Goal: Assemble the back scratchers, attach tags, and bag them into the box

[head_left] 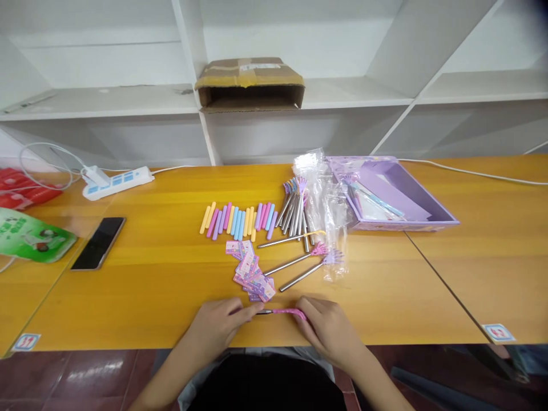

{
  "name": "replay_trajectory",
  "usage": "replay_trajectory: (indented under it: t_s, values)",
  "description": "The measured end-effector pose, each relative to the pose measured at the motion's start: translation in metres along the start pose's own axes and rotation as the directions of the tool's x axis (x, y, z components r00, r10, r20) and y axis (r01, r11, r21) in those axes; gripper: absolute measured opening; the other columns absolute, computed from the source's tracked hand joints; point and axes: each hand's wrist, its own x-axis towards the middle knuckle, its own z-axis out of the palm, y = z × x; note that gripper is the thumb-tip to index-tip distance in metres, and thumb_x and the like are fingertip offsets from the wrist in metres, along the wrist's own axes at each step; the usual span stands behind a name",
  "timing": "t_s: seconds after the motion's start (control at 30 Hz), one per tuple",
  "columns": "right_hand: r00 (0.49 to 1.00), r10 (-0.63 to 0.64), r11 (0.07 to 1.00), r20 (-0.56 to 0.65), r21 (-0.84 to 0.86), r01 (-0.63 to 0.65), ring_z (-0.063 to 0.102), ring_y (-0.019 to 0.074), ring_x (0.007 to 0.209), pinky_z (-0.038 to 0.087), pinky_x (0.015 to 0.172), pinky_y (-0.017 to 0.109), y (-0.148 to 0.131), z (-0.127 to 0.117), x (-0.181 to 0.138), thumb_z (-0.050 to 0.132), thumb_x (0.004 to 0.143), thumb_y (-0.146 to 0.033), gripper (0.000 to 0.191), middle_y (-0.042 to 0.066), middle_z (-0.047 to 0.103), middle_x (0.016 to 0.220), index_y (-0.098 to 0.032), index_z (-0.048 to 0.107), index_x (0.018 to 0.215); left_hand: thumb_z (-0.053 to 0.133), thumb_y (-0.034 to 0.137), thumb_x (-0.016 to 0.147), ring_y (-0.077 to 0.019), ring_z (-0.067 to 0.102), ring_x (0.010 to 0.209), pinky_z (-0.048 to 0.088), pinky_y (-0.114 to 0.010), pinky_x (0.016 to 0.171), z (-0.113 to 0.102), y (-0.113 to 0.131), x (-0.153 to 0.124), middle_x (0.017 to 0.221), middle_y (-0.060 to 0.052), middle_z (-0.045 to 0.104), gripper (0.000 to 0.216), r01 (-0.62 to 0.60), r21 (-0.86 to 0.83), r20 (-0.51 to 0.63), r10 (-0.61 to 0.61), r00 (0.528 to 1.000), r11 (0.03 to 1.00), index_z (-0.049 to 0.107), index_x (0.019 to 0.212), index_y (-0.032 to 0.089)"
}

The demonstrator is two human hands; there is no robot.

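Near the bottom centre of the frame, both hands rest on the orange-yellow wooden table (141,274) and share one thin metal rod with a pink sleeve (282,311). The left hand (222,324) pinches the bare dark metal end between its fingertips, while the right hand (327,325) closes its fingers over the pink end; the rod lies level between them, close to the table's near edge.

Just above the hands lies a loose heap of small pink and purple printed cards (252,273); their print is too small to read. Further up the frame sits a row of pastel silicone sleeves in yellow, pink, purple and blue (237,220), and right of it a bundle of steel rods with little claw-shaped heads (293,211), beside crumpled clear plastic bags (325,205) and an open lilac cardboard box (398,194).

At the left of the frame lie a black smartphone (98,242), a white power strip (117,181) and a green printed packet (32,237) whose writing is illegible. Small red-numbered stickers mark the table's lower corners; the left sticker (26,342) appears to read 11.
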Motion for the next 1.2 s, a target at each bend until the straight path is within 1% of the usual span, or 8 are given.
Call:
replay_trajectory:
  t_s: [0.33, 0.5, 0.57, 0.63, 0.73, 0.8, 1.0, 1.2]
  values:
    - [0.991, -0.116, 0.982, -0.066, -0.159, 0.104, 0.056, 0.0151, 0.062, 0.037, 0.062, 0.030, 0.008, -0.008, -0.006, 0.045, 0.116, -0.019, 0.026, 0.000, 0.062, 0.076, -0.022, 0.054, 0.091, 0.054, -0.002, 0.100, -0.0178, 0.062, 0.077, 0.045, -0.027, 0.067, -0.023, 0.000, -0.014, 0.094, -0.001, 0.067, 0.068, 0.014, 0.062, 0.063, -0.018, 0.998, 0.998, 0.051, 0.160, 0.030]
    - [0.985, 0.099, 0.955, -0.140, -0.263, -0.133, 0.065, 0.0161, 0.061, 0.042, 0.060, 0.028, 0.076, -0.054, -0.065, 0.046, 0.114, -0.027, 0.024, 0.003, 0.071, 0.078, -0.023, 0.067, 0.102, 0.045, -0.001, 0.104, -0.0188, 0.063, 0.083, 0.049, -0.030, 0.077, -0.064, -0.047, -0.049, 0.097, -0.002, 0.070, 0.058, 0.046, 0.118, 0.010, -0.048, 0.999, 0.992, 0.060, 0.152, 0.027]
    - [0.910, 0.322, 0.880, -0.260, -0.271, -0.389, 0.063, 0.0200, 0.054, 0.042, 0.055, 0.033, 0.115, -0.078, -0.101, 0.042, 0.113, -0.046, 0.039, 0.009, 0.070, 0.073, -0.024, 0.070, 0.097, 0.044, 0.000, 0.105, -0.0188, 0.063, 0.085, 0.050, -0.030, 0.080, -0.084, -0.070, -0.069, 0.095, -0.001, 0.071, 0.056, 0.067, 0.138, -0.019, -0.065, 0.998, 0.988, 0.065, 0.148, 0.029]
    - [0.757, 0.578, 0.727, -0.304, -0.229, -0.648, 0.071, 0.0255, 0.066, 0.049, 0.061, 0.036, 0.148, -0.097, -0.130, 0.044, 0.108, -0.059, 0.045, 0.016, 0.078, 0.086, -0.025, 0.071, 0.095, 0.046, 0.003, 0.106, -0.0187, 0.061, 0.083, 0.050, -0.030, 0.080, -0.097, -0.088, -0.086, 0.093, -0.001, 0.071, 0.053, 0.102, 0.165, -0.052, -0.094, 0.994, 0.981, 0.069, 0.145, 0.030]
    - [0.581, 0.781, 0.569, -0.229, -0.122, -0.813, 0.078, 0.0331, 0.091, 0.056, 0.077, 0.041, 0.170, -0.110, -0.150, 0.044, 0.101, -0.061, 0.044, 0.018, 0.081, 0.098, -0.026, 0.071, 0.097, 0.046, 0.004, 0.108, -0.0188, 0.062, 0.087, 0.051, -0.030, 0.083, -0.098, -0.098, -0.097, 0.095, 0.000, 0.073, 0.054, 0.112, 0.169, -0.050, -0.105, 0.993, 0.979, 0.071, 0.145, 0.033]
    - [0.521, 0.830, 0.511, -0.197, -0.103, -0.853, 0.078, 0.0351, 0.096, 0.055, 0.080, 0.042, 0.171, -0.109, -0.147, 0.045, 0.098, -0.059, 0.041, 0.017, 0.081, 0.101, -0.026, 0.071, 0.099, 0.044, 0.006, 0.109, -0.0189, 0.064, 0.088, 0.051, -0.031, 0.086, -0.091, -0.098, -0.096, 0.097, -0.001, 0.074, 0.051, 0.112, 0.166, -0.077, -0.101, 0.992, 0.980, 0.071, 0.145, 0.032]
    - [0.461, 0.862, 0.439, -0.211, -0.144, -0.887, 0.077, 0.0401, 0.110, 0.056, 0.085, 0.044, 0.163, -0.096, -0.130, 0.041, 0.095, -0.059, 0.052, 0.015, 0.083, 0.117, -0.026, 0.076, 0.115, 0.055, 0.031, 0.115, -0.0200, 0.068, 0.091, 0.053, -0.031, 0.086, -0.077, -0.095, -0.091, 0.103, -0.003, 0.079, 0.026, 0.232, 0.069, -0.146, -0.220, 0.965, 0.970, 0.076, 0.128, 0.026]
    - [0.493, 0.825, 0.456, -0.275, -0.191, -0.869, 0.078, 0.0388, 0.102, 0.056, 0.079, 0.043, 0.163, -0.093, -0.130, 0.041, 0.099, -0.057, 0.052, 0.016, 0.083, 0.118, -0.026, 0.078, 0.119, 0.055, 0.033, 0.115, -0.0186, 0.069, 0.089, 0.052, -0.031, 0.084, -0.076, -0.097, -0.092, 0.100, -0.001, 0.080, 0.024, 0.216, 0.023, -0.176, -0.209, 0.962, 0.976, 0.078, 0.118, 0.026]
